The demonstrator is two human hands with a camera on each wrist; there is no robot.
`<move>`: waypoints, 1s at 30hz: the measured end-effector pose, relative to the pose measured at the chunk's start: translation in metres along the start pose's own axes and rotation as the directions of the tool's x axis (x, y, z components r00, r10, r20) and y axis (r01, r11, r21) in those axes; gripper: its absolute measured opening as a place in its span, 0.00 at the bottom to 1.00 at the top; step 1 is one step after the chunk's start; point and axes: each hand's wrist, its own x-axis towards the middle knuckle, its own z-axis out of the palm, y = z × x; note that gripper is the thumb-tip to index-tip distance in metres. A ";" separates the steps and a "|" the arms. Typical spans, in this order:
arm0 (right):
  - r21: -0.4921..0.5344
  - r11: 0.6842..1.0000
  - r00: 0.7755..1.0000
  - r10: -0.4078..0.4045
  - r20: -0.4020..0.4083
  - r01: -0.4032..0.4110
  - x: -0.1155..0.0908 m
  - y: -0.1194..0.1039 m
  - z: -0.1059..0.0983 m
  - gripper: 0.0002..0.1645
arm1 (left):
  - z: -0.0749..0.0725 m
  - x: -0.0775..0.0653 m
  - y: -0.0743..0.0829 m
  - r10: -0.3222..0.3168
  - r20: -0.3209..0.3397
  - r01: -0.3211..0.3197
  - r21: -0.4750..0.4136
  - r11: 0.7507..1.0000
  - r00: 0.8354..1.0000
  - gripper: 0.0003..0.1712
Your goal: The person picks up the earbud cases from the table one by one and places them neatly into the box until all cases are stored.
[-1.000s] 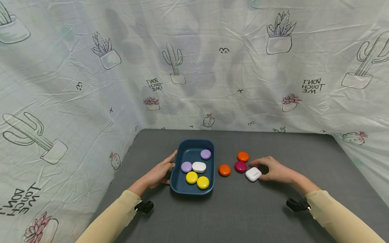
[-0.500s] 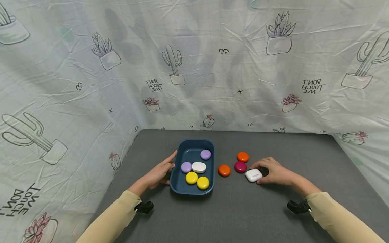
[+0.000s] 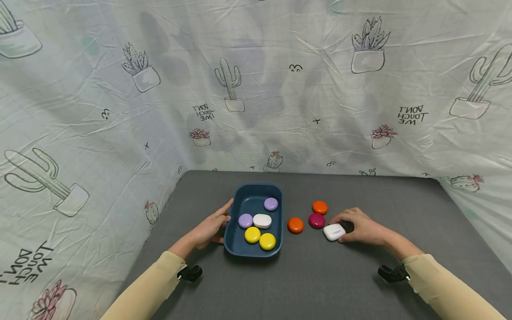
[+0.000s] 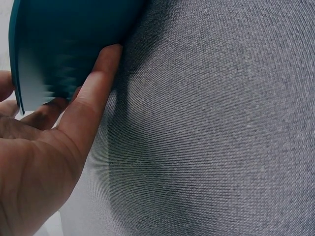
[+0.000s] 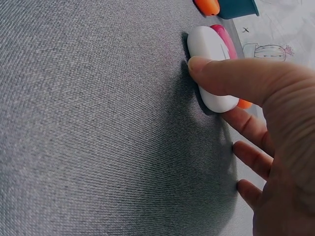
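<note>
A white rounded case [image 3: 334, 232] with faint lettering, like an earbud case, lies on the dark grey tabletop. My right hand [image 3: 363, 226] pinches it between thumb and forefinger, and the other fingers stay apart from it in the right wrist view. My left hand [image 3: 207, 229] touches the left wall of a dark blue tray [image 3: 253, 252] with its fingers fairly straight. In the left wrist view the thumb [image 4: 93, 93] lies along the tray's outer side. Inside the tray are two lilac discs, two yellow discs and a white oblong piece [image 3: 262, 221].
Between tray and right hand lie an orange disc [image 3: 295, 225], a second orange disc [image 3: 320, 207] and a crimson disc [image 3: 317, 221], which sits close to the white case. Cloth with cactus drawings [image 3: 256, 89] hangs behind and beside the table.
My right thumb has shifted slightly along the near side of the white case, and the case has turned a little. The left hand and tray keep their places.
</note>
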 end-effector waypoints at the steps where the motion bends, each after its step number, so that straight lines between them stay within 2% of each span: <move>1: -0.002 1.000 1.000 -0.003 -0.002 0.003 0.000 0.000 0.000 0.26 | 0.000 0.000 0.000 -0.002 0.000 0.002 0.000 1.000 1.000 0.36; 7: -0.006 1.000 1.000 -0.010 -0.004 0.010 0.002 -0.001 -0.001 0.26 | 0.000 0.000 0.000 -0.005 0.001 0.005 -0.005 1.000 1.000 0.36; 12: 0.016 1.000 1.000 0.024 0.007 -0.024 0.000 -0.005 -0.008 0.26 | -0.001 0.000 -0.001 -0.004 0.002 0.004 -0.008 1.000 1.000 0.36; 18: -0.023 0.999 0.998 0.022 -0.058 -0.023 0.004 -0.016 -0.027 0.27 | -0.001 -0.001 -0.002 -0.012 -0.008 0.012 -0.020 1.000 1.000 0.36; 24: -0.023 1.000 0.995 0.013 -0.100 -0.016 0.021 -0.031 -0.043 0.29 | 0.000 -0.001 -0.003 -0.011 -0.010 0.010 -0.023 1.000 1.000 0.36; 30: 0.001 1.000 0.996 -0.026 -0.089 0.026 0.049 -0.054 -0.049 0.28 | -0.001 -0.001 -0.003 -0.005 -0.004 0.005 -0.019 1.000 1.000 0.36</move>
